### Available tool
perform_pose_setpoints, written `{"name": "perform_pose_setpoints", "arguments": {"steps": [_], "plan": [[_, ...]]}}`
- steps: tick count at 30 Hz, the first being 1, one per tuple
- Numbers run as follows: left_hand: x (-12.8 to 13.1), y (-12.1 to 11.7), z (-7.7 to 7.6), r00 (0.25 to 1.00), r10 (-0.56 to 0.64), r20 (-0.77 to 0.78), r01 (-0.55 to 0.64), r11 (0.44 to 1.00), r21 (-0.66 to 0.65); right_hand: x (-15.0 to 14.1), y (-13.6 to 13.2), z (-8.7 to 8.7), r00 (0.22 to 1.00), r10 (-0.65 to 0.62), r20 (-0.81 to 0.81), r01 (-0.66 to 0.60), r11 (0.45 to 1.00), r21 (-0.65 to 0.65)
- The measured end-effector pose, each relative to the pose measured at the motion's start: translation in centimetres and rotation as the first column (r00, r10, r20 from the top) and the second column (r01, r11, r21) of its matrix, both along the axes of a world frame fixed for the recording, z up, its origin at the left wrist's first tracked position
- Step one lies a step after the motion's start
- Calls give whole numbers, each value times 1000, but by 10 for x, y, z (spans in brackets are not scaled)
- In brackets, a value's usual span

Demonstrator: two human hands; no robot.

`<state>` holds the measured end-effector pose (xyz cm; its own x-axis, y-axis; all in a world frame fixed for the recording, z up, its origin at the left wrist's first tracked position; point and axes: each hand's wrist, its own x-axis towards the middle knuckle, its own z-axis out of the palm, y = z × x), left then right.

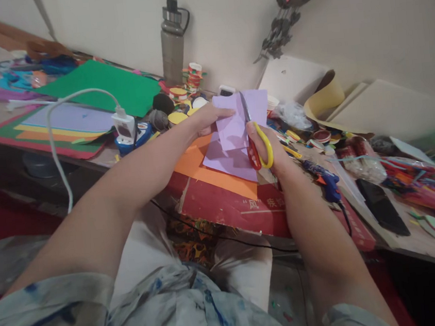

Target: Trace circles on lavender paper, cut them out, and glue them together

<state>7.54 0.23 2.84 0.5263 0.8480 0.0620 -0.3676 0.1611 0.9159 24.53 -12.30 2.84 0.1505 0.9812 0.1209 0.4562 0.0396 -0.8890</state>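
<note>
My left hand (pixel 212 117) grips the left side of a lavender paper sheet (pixel 231 130), thumb or finger lying over its face and the rest partly hidden behind it. In my right hand (pixel 268 144) is a pair of scissors (pixel 259 145) with one red and one yellow handle loop. Their blades point up and away across the paper, which shows on both sides of them. Below lies another lavender sheet (pixel 225 162), over an orange sheet (pixel 197 160) on a red printed board (pixel 214 202).
A grey water bottle (pixel 173 48) stands against the wall. Left are a green sheet (pixel 104 89), stacked coloured sheets (pixel 69 121) and a white plug (pixel 124 126) with a cable. Right lie a blue glue gun (pixel 326 180), a black phone (pixel 382 205) and bagged craft pieces (pixel 293 113).
</note>
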Motion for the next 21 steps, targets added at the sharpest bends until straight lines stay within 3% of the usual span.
{"name": "perform_pose_setpoints", "arguments": {"steps": [6, 10, 16, 21], "plan": [[-1, -1, 1, 1000, -2, -11, 2, 1000, 23, 0, 3, -6, 999, 38, -24, -36, 997, 69], [-2, -2, 1, 1000, 21, -22, -21, 1000, 2, -4, 5, -9, 1000, -15, -27, 17, 997, 76], [-6, 0, 3, 999, 49, -14, -50, 998, -39, -6, 9, -5, 975, -86, -203, 116, 983, 140], [-7, -3, 6, 996, 31, 78, -34, 999, 39, 1, 17, -1, 932, -118, -344, 202, 955, 219]]}}
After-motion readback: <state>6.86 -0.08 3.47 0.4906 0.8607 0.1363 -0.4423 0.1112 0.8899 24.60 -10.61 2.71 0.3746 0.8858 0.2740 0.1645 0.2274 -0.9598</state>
